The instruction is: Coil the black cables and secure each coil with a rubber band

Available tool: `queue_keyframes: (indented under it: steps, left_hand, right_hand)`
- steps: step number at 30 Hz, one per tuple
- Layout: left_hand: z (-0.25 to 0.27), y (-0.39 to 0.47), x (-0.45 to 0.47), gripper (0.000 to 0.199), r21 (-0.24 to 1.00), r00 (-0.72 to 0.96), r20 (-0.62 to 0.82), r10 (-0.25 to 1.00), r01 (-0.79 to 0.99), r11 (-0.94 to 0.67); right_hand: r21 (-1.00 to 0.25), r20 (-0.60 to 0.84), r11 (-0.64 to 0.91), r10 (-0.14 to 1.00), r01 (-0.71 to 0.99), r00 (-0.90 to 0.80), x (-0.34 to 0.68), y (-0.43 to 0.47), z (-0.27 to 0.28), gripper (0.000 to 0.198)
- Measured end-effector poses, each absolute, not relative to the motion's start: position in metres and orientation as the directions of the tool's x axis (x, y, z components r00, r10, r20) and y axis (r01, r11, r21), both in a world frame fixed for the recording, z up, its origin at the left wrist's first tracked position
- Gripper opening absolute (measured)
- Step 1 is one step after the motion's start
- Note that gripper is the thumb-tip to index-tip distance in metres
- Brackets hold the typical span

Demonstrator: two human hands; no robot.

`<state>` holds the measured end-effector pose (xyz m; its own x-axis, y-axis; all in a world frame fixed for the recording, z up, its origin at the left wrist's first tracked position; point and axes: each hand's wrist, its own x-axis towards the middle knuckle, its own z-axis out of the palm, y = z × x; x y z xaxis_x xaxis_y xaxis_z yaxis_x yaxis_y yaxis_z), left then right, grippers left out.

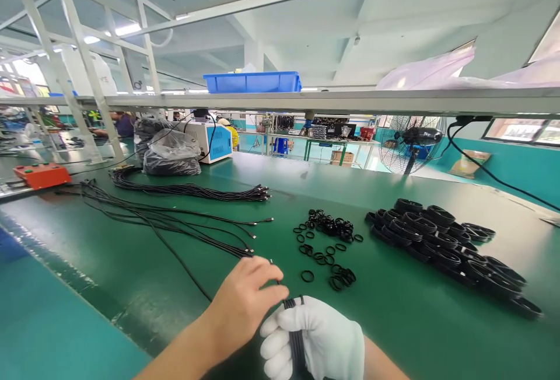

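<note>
My right hand (317, 336), in a white glove, is wrapped round a coiled black cable (297, 348) at the bottom middle. My bare left hand (249, 289) is just left of the coil's upper end, thumb and fingers curled towards each other. A small dark thing shows between those fingertips, too little to name. Ahead of the hands lie loose small black rings (307, 276), with a denser heap of rings (330, 225) behind them. Several loose black cables (175, 225) stretch across the left of the table, some ends passing behind my left hand.
A bundle of cables (196, 190) lies farther back on the green table (280, 178). Coiled cables (437, 240) are piled at right. Behind stand a bagged bundle (172, 152), a white-blue machine (214, 142) and a fan (411, 140). An orange control box (42, 175) sits left. Overhead, a shelf (332, 100) holds a blue tray (254, 82).
</note>
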<state>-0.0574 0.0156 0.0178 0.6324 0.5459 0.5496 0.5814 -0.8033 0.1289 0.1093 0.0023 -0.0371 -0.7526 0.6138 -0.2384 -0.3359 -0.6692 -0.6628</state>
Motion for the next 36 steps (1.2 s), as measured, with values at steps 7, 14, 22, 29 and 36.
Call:
queue_keyframes:
  steps: [7, 14, 22, 29, 36]
  left_hand:
    - [0.029, 0.018, -0.057, 0.014, 0.654, 0.687, 0.183, 0.704, 0.450, -0.609]
    - [0.001, 0.011, -0.032, 0.024, 0.991, 0.650, -0.083, 0.755, -0.022, 0.129]
    - [0.013, -0.013, -0.009, 0.021, 0.996, 0.404, 0.076, 0.912, 0.013, -0.089]
    - [0.012, -0.023, 0.000, 0.008, 0.976, 0.380, 0.119, 0.917, 0.124, -0.178]
    - [-0.020, -0.033, 0.011, 0.009, 0.834, 0.152, 0.520, 0.841, 0.124, -0.538]
  right_hand:
    - [-0.619, -0.092, -0.724, 0.453, -0.305, -0.887, 0.120, -0.001, -0.035, 0.033]
    - [-0.670, -0.007, -0.647, 0.495, -0.364, -0.869, 0.132, -0.001, -0.038, 0.038]
    - [-0.780, 0.019, -0.496, 0.591, -0.382, -0.806, 0.144, 0.004, -0.016, 0.035]
    - [-0.956, -0.093, -0.272, 0.636, -0.109, -0.766, 0.161, -0.001, 0.010, 0.029]
    - [-0.991, -0.123, -0.126, 0.667, 0.052, -0.735, 0.164, -0.009, 0.049, 0.023]
